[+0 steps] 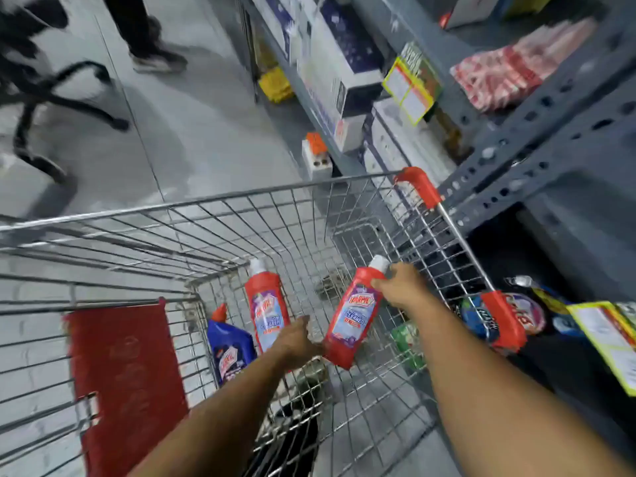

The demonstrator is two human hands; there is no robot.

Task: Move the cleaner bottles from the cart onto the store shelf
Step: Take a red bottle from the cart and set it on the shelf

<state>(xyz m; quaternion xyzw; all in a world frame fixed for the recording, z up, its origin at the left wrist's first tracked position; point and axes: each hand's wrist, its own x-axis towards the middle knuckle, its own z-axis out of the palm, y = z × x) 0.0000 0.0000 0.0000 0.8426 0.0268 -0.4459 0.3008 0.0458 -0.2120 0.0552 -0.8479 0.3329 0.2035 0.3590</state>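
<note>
Both our forearms reach down into the wire cart point(241, 201). Our right hand point(401, 287) is closed around the neck of 1 red cleaner bottle point(354, 311), lifted and tilted above the basket floor. Our left hand point(297, 339) sits by that bottle's base and beside a second red bottle point(266, 315) lying in the cart; we cannot tell whether its fingers are curled or spread. A blue bottle point(229, 349) leans in the corner. Off to the right stands the grey store shelf point(537, 160). We judge the neck grip risky: the heavy base could swing and slip, or strike the cart's red handle point(502, 318) on the way across.
</note>
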